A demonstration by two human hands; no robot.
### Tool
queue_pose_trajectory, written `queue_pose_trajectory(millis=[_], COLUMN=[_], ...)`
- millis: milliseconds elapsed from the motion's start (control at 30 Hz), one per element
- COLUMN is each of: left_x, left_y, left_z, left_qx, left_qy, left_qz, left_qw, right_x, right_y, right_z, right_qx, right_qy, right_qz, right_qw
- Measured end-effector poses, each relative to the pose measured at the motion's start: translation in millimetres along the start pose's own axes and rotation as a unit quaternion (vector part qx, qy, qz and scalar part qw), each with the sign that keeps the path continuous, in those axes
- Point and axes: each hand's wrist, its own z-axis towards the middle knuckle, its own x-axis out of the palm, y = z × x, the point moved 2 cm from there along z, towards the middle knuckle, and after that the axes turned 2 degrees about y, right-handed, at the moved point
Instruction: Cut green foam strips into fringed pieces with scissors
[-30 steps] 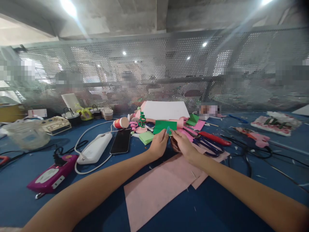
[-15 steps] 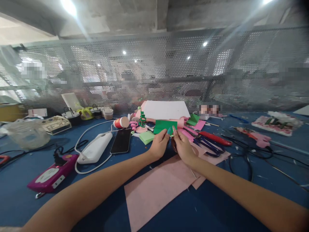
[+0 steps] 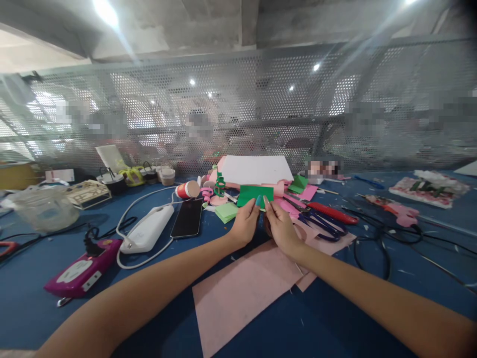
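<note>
Paper (image 3: 250,193), a dark-green rectangle, is extending toward twelve o'clock, its long axis running nine to three, from the bare left hand (image 3: 244,223) and bare right hand (image 3: 282,224), equally near, whose close-set thumbs are pinching its near edge.

Counted: one left hand (image 3: 245,222), one right hand (image 3: 282,227). Green paper noted in three lots: bright sheet (image 3: 248,194), pale stack (image 3: 225,212), dark piece (image 3: 298,184). One each tallied: phone (image 3: 187,219), power strip (image 3: 80,273), glue gun (image 3: 402,215), clear jar (image 3: 45,213), wooden rack (image 3: 87,194), red-handled tool (image 3: 331,213). Overlapped pink sheets (image 3: 242,298) not countable exactly.
</note>
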Motion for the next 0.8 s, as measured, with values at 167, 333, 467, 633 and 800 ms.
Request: queue_pose_trajectory(millis=[167, 333, 467, 633, 800], left_x=[0.4, 0.5, 1.8, 3.8, 3.8], left_y=[-2.4, -3.9, -3.0, -4.4, -8.1], left_z=[-0.7, -0.9, -1.0, -2.5, -3.6], left_qx=[0.005, 0.001, 0.002, 0.001, 0.005], left_qy=[0.016, 0.017, 0.015, 0.014, 0.01], left_qz=[0.021, 0.018, 0.008, -0.001, 0.008], left_qw=[1.0, 1.0, 1.0, 1.0, 1.0], right_x=[-0.3, -0.9, 0.0, 0.5, 1.0], right_y=[3.2, 7.7, 9.0, 11.0, 10.9], right_z=[-1.5, -1.8, -1.9, -2.8, -3.4], right_qx=[-0.004, -0.028, -0.024, -0.019, -0.017], right_qy=[-0.013, -0.037, -0.041, -0.051, -0.049], right_qz=[-0.017, -0.047, -0.045, -0.038, -0.041], right_qw=[1.0, 0.998, 0.998, 0.998, 0.998])
